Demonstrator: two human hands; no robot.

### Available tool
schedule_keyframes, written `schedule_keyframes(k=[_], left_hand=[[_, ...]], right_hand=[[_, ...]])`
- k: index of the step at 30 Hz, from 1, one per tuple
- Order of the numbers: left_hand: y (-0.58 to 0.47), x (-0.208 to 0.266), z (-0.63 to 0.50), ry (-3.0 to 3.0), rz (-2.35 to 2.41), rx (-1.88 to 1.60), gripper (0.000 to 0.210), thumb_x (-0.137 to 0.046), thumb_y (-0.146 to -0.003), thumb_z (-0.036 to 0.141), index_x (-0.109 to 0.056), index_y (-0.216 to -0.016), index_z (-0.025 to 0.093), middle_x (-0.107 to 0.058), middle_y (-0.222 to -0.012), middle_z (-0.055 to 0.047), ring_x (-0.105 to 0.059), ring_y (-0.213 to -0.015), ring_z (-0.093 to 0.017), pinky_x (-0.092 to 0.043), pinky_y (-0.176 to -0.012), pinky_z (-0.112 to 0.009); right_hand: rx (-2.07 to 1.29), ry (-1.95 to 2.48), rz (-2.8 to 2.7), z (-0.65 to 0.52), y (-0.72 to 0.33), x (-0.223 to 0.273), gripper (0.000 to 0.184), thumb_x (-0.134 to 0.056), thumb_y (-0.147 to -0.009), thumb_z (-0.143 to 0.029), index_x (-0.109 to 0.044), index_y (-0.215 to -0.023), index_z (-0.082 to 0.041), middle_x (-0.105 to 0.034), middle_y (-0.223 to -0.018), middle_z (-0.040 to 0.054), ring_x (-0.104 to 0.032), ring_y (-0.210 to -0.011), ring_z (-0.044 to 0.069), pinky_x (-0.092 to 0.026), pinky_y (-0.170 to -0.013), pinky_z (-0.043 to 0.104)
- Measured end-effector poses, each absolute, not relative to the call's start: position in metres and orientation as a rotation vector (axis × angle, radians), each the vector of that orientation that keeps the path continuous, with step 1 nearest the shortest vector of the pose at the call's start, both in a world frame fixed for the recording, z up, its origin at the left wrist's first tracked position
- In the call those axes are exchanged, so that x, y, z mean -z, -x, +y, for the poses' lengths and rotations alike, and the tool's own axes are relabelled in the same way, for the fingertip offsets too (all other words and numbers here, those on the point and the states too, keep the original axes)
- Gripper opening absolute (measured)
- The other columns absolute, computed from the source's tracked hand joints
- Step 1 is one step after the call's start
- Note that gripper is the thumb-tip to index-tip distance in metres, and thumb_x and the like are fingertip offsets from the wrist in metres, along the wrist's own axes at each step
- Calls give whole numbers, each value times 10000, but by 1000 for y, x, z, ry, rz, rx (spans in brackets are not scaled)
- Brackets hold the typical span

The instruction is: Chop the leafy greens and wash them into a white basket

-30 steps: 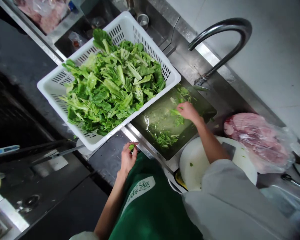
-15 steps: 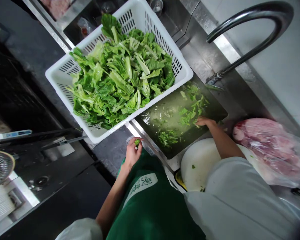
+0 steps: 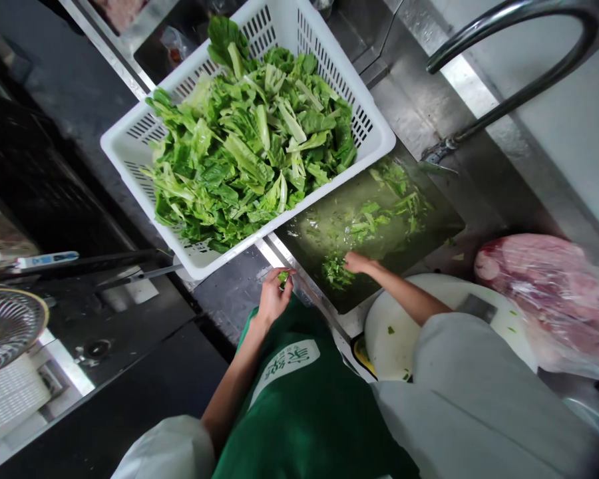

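Note:
My left hand [image 3: 273, 296] is closed around a small piece of green leaf [image 3: 283, 276], just outside the sink's near edge. In the water-filled sink [image 3: 419, 263], my right hand [image 3: 358, 261] has its fingers closed at a clump of loose green leaves [image 3: 335, 271]. The water partly hides those fingertips. More leaf scraps [image 3: 369, 223] float farther into the sink. A white slotted basket [image 3: 299, 211] heaped with cut leafy greens [image 3: 249, 146] rests across the sink's far side.
A curved metal faucet [image 3: 519, 110] rises at upper right. Beside my right arm is a round white board [image 3: 392, 332], with a large bagged piece of raw meat [image 3: 544, 293] beyond it. At far left, a round fan-like grille [image 3: 10, 329] stands near a dark counter.
My right hand has moved left and nearer through the water, from the far leaves to the near clump. The floating leaves have shifted. My left hand still holds its leaf piece.

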State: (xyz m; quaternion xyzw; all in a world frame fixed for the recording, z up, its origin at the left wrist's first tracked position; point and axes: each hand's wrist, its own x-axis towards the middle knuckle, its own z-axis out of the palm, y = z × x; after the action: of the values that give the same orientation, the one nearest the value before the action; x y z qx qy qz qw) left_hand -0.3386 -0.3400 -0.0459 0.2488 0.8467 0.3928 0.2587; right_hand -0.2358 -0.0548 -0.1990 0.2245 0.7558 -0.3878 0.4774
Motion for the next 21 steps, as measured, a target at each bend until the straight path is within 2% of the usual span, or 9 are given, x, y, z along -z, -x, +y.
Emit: schedule_keyframes(k=[3, 6, 10, 13, 15, 17, 19, 21], left_hand=[[339, 44, -343, -692, 2288, -1052, 248, -495, -996, 280, -729, -994, 196, -697, -1067, -101, -667, -987, -236, -568, -905, -401], [340, 42, -348, -702, 2290, -1039, 249, -488, -1003, 272, -724, -1020, 195, -693, -1081, -96, -658, -1010, -227, -556, -937, -397], [341, 43, -352, -707, 2298, -1046, 246, -486, -1008, 252, -724, -1027, 191, -689, -1075, -93, -652, -1022, -224, -545, -956, -392], [340, 46, -351, -728, 2286, -1068, 232, -498, -1005, 244, -724, -1024, 192, -692, -1081, -94, -651, -1043, -230, -538, -974, -394], [340, 48, -350, -748, 2272, -1093, 224, -506, -1003, 238, -725, -1022, 192, -694, -1087, -95, -652, -1048, -232, -537, -976, -393], [341, 48, -350, -757, 2265, -1110, 222, -509, -1003, 235, -725, -1027, 192, -695, -1090, -96, -653, -1045, -233, -540, -970, -392], [341, 48, -350, -760, 2267, -1115, 225, -507, -1004, 237, -726, -1032, 191, -696, -1088, -96, -653, -1040, -232, -541, -964, -390], [343, 47, -351, -762, 2276, -1112, 230, -504, -1006, 243, -726, -1033, 190, -696, -1085, -95, -653, -1034, -230, -541, -962, -390]], right_hand=[[848, -524, 1804, -106, 232, 207, 291, -650, -963, -415, -688, -1094, -158, -704, -1097, 69, -676, -958, 182, -576, -858, 351], [812, -532, 1812, -123, 227, 207, 326, -624, -981, -423, -668, -1163, -155, -685, -1151, 65, -673, -990, 191, -581, -878, 387], [774, -572, 1917, -113, 220, 189, 399, -605, -965, -270, -615, -1353, -175, -685, -1253, 107, -650, -1164, 255, -509, -976, 352], [711, -612, 1987, -97, 217, 165, 714, -559, -906, -115, -363, -1584, -223, -682, -1272, 154, -636, -1218, 277, -468, -998, 339], [665, -651, 2023, -85, 217, 148, 830, -531, -872, -56, -229, -1632, -194, -694, -1220, 190, -663, -1170, 296, -476, -966, 356], [621, -706, 2061, -73, 219, 132, 794, -509, -854, -26, -270, -1605, -115, -699, -1171, 233, -681, -1126, 318, -485, -931, 367], [587, -760, 2102, -62, 221, 118, 636, -497, -855, -23, -452, -1488, -68, -705, -1128, 258, -689, -1099, 333, -489, -912, 372], [564, -796, 2151, -54, 224, 104, 449, -491, -895, -68, -598, -1330, -98, -716, -1106, 243, -693, -1082, 327, -490, -905, 369]])
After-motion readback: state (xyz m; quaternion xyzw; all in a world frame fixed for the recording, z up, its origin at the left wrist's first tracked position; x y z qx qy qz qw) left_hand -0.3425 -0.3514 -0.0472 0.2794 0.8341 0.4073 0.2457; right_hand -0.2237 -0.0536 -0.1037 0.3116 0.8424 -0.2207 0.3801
